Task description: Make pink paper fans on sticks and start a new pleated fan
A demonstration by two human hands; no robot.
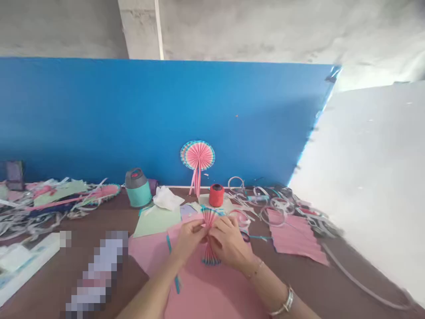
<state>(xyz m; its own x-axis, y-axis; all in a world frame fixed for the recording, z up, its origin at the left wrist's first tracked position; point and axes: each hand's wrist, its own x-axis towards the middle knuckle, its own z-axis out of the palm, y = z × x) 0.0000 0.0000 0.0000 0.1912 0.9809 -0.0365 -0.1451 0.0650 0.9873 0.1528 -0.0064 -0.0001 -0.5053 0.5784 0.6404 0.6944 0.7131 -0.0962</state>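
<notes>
Hands closed around a small pleated paper piece (210, 215), over the middle of the counter (86, 226). Left hand (190, 235) pinching near the narrow waist with thumb and fingers; right hand (229, 243) bent over the same waist from the other side, fingertips partly hidden. Both ends of the pleats spread bow-tie fashion, pink with blue tips, one end toward the counter's back edge, the other toward the front edge.

Beneath, pink sheets (215, 294) running toward the front edge, with a blue strip (177, 285) lying beside the left forearm. Just behind the hands, a red spool (216, 196). At the back edge, a round pink fan (200, 156) with blue rim, upright near the blue panel (133, 115).

To the left of the spool, a crumpled white paper (168, 198) and a pale green sheet (157, 221); further left, near the back edge, a teal and grey flask (138, 188). Toward the back left corner, a tangled heap of paper strips (20, 217). Toward the right edge, a creased pink sheet (295, 235) below looped strips (274, 215). On the right wrist, silvery bangles (287, 302).
</notes>
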